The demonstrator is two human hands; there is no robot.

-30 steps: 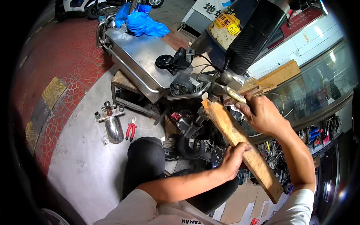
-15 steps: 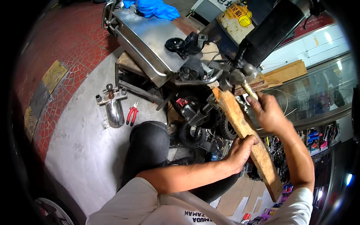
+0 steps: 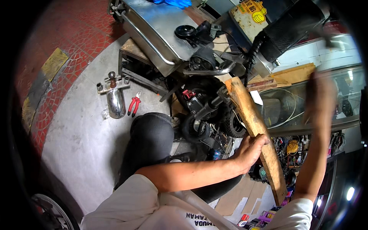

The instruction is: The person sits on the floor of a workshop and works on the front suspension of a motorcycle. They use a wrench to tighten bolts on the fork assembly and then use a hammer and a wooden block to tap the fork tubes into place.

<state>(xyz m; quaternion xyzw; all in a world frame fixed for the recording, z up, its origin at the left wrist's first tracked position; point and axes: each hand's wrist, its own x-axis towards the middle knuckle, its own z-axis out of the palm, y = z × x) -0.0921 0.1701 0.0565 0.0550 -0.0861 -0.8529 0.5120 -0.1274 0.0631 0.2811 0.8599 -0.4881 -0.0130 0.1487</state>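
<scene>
My left hand (image 3: 251, 151) is wrapped round the middle of a long wooden plank (image 3: 245, 105). The plank slants from its splintered upper end down toward my right forearm. That upper end rests against or very close to a dark metal shaft-like part (image 3: 216, 101) of a wheeled machine; contact is unclear. My right hand (image 3: 322, 96), smeared by motion, is raised off to the right of the plank. It holds a hammer (image 3: 327, 38), whose head is only a blur above the hand.
Red-handled pliers (image 3: 134, 105) and a metal cylinder with a bracket (image 3: 116, 101) are on the grey floor at left. A metal box (image 3: 153, 34) sits on a low stand ahead. A tyre (image 3: 233, 124) lies beyond my knee; a glass case (image 3: 345, 96) stands at right.
My right hand has swung the hammer up and to the right, away from the plank's upper end. The left hand keeps its grip on the plank. The view has shifted slightly.
</scene>
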